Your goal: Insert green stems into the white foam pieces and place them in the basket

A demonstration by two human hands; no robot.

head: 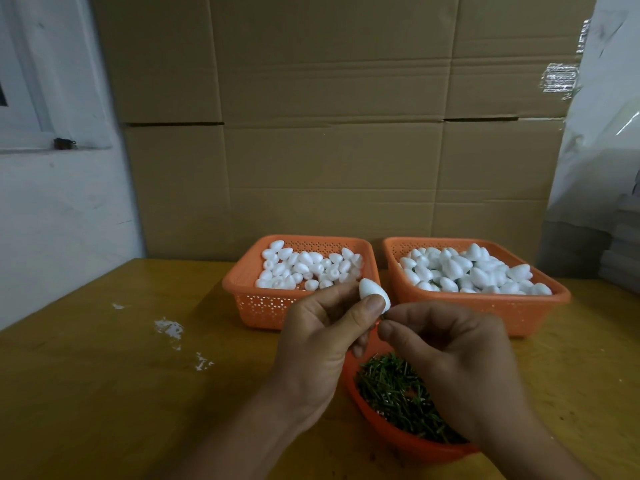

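1. Cardboard boxes stacked into a wall fill the background at 12 o'clock, behind a yellow-brown wooden table.
2. At the centre of the view, the left hand holds 1 white foam piece, egg-shaped, with its thumb across the near side and the fingers curled behind it.
3. The right hand sits just beside it at 3 o'clock, thumb and forefinger pinched together at the foam piece's lower end. A sliver of dark green stem shows at the pinch; whether it has entered the foam cannot be told.
4. Below both hands, at 6 o'clock, an orange bowl holds a heap of short green stems. The right wrist covers its right part.
5. Beyond the hands at 11 o'clock stands the left orange basket, about half full of white foam pieces.
6. At 1 o'clock stands the right orange basket, piled higher with foam pieces. The 2 baskets stand near each other, side by side, with a narrow gap.
7. White crumbs are scattered on the table at 9 o'clock.
8. A white wall rises at 10 o'clock, and pale plastic sheeting hangs at 2 o'clock.
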